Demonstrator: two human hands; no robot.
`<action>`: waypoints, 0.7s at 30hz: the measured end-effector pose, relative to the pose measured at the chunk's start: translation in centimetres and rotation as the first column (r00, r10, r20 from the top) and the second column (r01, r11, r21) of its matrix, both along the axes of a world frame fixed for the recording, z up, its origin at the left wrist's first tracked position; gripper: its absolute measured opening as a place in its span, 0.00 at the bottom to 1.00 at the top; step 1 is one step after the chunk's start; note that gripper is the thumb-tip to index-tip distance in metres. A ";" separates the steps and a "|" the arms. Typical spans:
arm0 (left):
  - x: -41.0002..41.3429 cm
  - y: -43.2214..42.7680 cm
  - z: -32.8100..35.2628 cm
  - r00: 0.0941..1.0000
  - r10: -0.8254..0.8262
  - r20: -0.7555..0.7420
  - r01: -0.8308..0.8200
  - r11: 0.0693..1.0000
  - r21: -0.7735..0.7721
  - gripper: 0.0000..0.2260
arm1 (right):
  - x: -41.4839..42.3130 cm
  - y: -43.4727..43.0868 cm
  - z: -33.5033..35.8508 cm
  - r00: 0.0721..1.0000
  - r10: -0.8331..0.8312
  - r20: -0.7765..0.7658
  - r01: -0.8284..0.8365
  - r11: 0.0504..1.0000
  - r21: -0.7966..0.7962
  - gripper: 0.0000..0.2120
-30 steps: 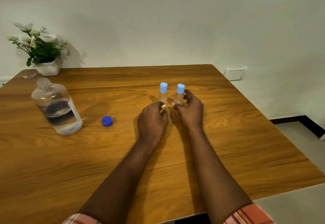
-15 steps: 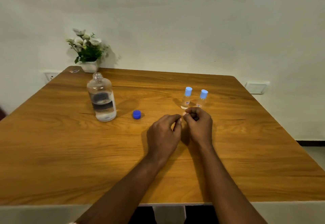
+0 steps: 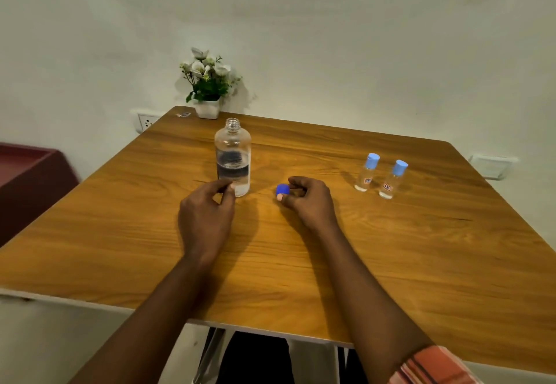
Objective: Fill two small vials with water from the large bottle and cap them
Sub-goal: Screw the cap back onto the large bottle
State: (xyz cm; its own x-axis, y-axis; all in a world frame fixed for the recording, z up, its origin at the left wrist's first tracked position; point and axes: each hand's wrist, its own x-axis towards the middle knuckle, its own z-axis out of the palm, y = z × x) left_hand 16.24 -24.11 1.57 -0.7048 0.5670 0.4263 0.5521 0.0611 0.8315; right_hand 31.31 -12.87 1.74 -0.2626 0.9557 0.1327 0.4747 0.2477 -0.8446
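The large clear bottle (image 3: 232, 154) stands uncapped on the wooden table (image 3: 391, 263), with some water in its lower part. My left hand (image 3: 206, 218) is just in front of its base, fingertips at the glass, holding nothing. My right hand (image 3: 310, 200) pinches the dark blue bottle cap (image 3: 282, 189) between thumb and fingers on the tabletop. Two small vials stand upright at the right, both with light blue caps on: the left vial (image 3: 367, 172) and the right vial (image 3: 393, 179). Both hands are apart from them.
A white pot of flowers (image 3: 207, 88) stands at the table's far corner, a small wrapper (image 3: 183, 114) beside it. A dark red cabinet (image 3: 27, 179) is at the left. Wall sockets (image 3: 146, 120) sit behind the table.
Both hands left the vials and moved left. The right hand has taken hold of the blue cap; the left hand has reached the bottle's base. The camera view turned left.
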 end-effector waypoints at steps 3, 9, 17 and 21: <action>-0.9 0.3 -0.1 0.999 0.032 0.039 -0.032 0.999 -0.004 0.10 | -0.8 -0.2 0.2 0.997 -0.016 0.082 0.014 1.000 0.023 0.27; -1.1 0.8 0.1 0.998 0.051 0.044 -0.052 0.998 0.030 0.10 | -1.4 0.1 0.9 0.996 -0.015 0.091 0.013 1.000 0.026 0.20; -3.0 2.1 0.0 0.999 0.031 -0.027 -0.032 0.999 -0.019 0.23 | -3.5 1.8 8.4 0.978 0.207 0.030 -0.209 0.955 0.213 0.21; -3.3 3.0 0.1 0.994 -0.010 -0.113 0.000 0.997 -0.083 0.33 | -5.2 2.2 12.5 0.939 0.298 0.174 -0.339 0.890 0.305 0.19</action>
State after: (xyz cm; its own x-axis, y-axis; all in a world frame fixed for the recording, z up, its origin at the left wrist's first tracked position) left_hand 12.94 -21.08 1.69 -0.6515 0.6073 0.4548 0.6432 0.1242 0.7556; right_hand 26.14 -10.69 14.20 -0.5786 0.7269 0.3699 0.4156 0.6530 -0.6331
